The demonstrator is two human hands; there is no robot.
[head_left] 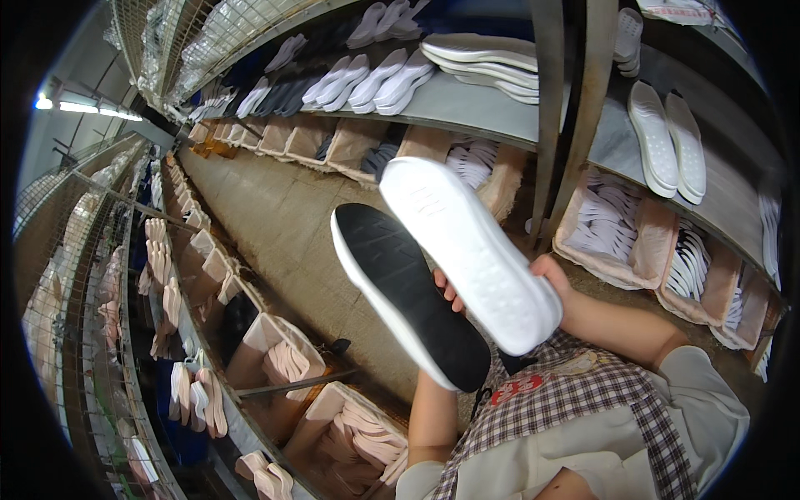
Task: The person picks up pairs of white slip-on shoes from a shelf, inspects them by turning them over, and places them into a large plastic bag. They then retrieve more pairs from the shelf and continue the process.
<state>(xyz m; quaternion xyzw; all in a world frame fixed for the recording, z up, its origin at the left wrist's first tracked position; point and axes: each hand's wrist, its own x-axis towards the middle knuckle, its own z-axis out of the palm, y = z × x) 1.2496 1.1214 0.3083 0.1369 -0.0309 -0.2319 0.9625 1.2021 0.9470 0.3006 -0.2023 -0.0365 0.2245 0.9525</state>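
Observation:
My right hand (553, 281) grips a white shoe sole (467, 246) by its right edge, thumb along the side. Just left of it, a second shoe sole (408, 287) hangs tilted, with a black face and a white sidewall. My left forearm (432, 421) rises to the lower end of this black-faced sole, which hides the left hand behind it. Several fingertips (448, 292) show in the gap between the two soles; which hand they belong to is unclear. Both soles are in the air before my checked apron (567, 375), overlapping slightly at their lower ends.
Along the right, a metal shelf (492, 108) carries pairs and stacks of white soles, with lined baskets (612, 225) of soles beneath. A steel post (575, 117) stands there. Wire-mesh racks (75, 250) and more baskets (283, 358) line the left side. The aisle floor (275, 208) runs between.

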